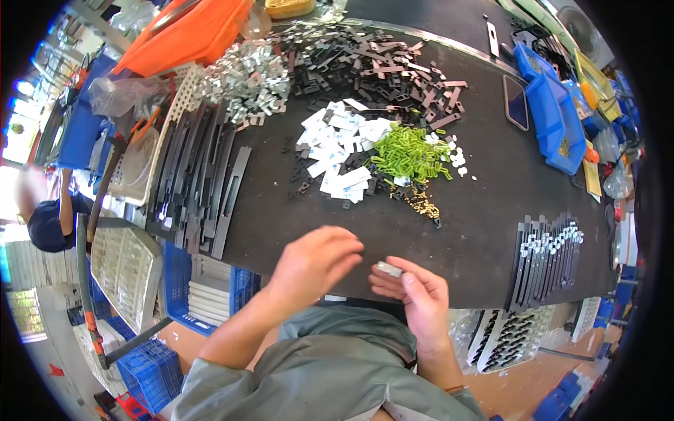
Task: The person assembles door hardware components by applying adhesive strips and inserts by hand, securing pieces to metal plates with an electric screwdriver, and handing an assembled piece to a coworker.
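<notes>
Lower centre, I see the right hand [421,291] pinching a small silvery piece [388,269] between thumb and fingers; just left, the left hand [316,263] curves loosely, whether gripping anything I can't tell.

Directions are from the head view's centre. Your left hand [314,266] is at seven o'clock, fingers loosely bent, above the near edge of the table [484,210]. Your right hand [420,291], between four and five, pinches a small silvery piece [388,269] in its fingers; your hands do not touch. White strips [337,144] are heaped at twelve, adjoining green pieces [413,153] at two. Brass-coloured bits [423,203] lie at three. Silvery clips [246,78] are piled at eleven, long dark bars [199,175] between nine and ten.
</notes>
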